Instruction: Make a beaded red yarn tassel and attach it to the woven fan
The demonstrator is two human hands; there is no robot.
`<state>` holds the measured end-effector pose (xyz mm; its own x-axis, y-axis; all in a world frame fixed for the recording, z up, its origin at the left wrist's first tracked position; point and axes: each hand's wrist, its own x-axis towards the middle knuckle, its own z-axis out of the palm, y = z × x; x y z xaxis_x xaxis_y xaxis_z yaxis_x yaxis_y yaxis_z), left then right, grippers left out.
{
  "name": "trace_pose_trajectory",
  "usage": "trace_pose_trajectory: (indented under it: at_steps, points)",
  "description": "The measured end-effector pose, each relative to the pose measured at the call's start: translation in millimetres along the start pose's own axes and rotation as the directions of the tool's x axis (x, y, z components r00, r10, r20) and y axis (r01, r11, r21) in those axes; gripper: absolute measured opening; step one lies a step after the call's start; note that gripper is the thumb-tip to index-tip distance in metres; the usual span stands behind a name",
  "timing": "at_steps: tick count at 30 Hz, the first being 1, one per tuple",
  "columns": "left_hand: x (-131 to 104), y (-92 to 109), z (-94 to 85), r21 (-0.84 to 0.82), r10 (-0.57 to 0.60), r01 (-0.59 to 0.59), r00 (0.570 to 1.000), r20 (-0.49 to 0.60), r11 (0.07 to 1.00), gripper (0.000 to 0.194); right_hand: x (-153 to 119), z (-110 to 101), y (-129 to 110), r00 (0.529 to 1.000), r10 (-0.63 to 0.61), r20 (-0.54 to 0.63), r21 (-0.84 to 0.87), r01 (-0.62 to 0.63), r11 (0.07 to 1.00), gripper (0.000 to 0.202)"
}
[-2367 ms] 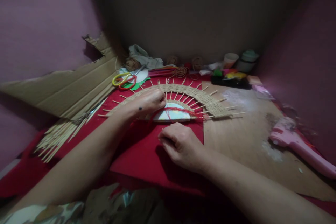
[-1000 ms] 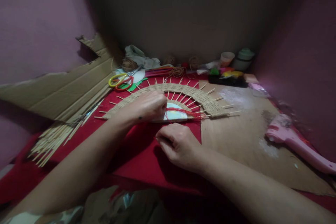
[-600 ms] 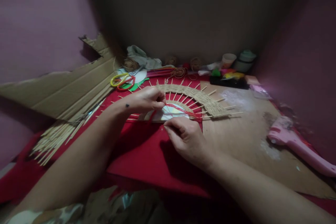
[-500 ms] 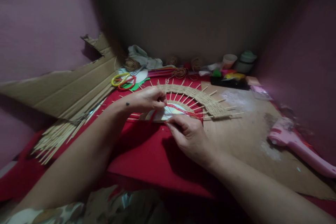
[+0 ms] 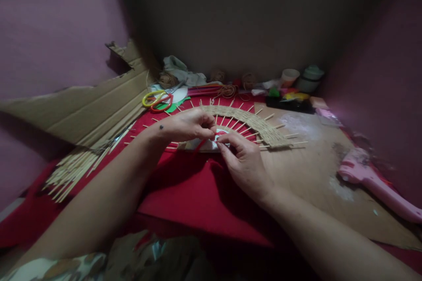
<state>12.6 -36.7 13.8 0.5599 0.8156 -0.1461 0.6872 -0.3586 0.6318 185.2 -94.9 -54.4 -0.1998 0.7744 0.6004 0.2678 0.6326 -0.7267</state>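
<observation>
A half-round piece of thin sticks woven with tan twine (image 5: 245,116) lies on the red cloth, its sticks fanning outward. At its pale centre, red yarn (image 5: 220,133) runs between my hands. My left hand (image 5: 196,124) pinches this yarn from the left, with a loose red end hanging below the fingers. From the right, my right hand (image 5: 239,153) has thumb and forefinger pressed together at the yarn, close to the left fingertips. My left hand and wrist hide the left part of the woven band.
Scissors (image 5: 157,101) with yellow and red handles lie at the back left. Loose sticks (image 5: 74,171) are bundled by the cardboard (image 5: 75,114). A pink glue gun (image 5: 372,180) rests on the board (image 5: 296,180). Twine balls, a cup (image 5: 290,77) and a jar (image 5: 310,79) line the back wall.
My right hand has moved slightly right and up, its fingertips now nearer my left hand's. My left hand has shifted a little right. Less of the red yarn shows.
</observation>
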Motion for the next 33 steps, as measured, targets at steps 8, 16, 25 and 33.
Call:
trace_pose_trajectory:
  at_steps: [8,16,25,33]
  points:
    - [0,1,6.8,-0.258,-0.021,0.021,1.000,0.000,0.966,0.012,5,-2,4,0.992,0.098,-0.086,-0.075,-0.104,0.992,0.013]
    - [-1,-1,9.3,-0.122,-0.021,0.019,1.000,-0.015,0.992,0.012,6,-1,3,0.986,0.153,-0.063,-0.134,-0.160,0.978,0.015]
    - [-2,0,12.7,-0.124,-0.014,0.007,0.999,-0.051,0.992,0.012,6,1,5,0.969,0.241,-0.051,-0.105,-0.245,0.964,0.016]
    - [-1,1,13.6,-0.180,-0.033,0.023,0.998,-0.050,0.983,0.011,9,-1,3,0.959,0.281,-0.031,-0.075,-0.283,0.956,0.017]
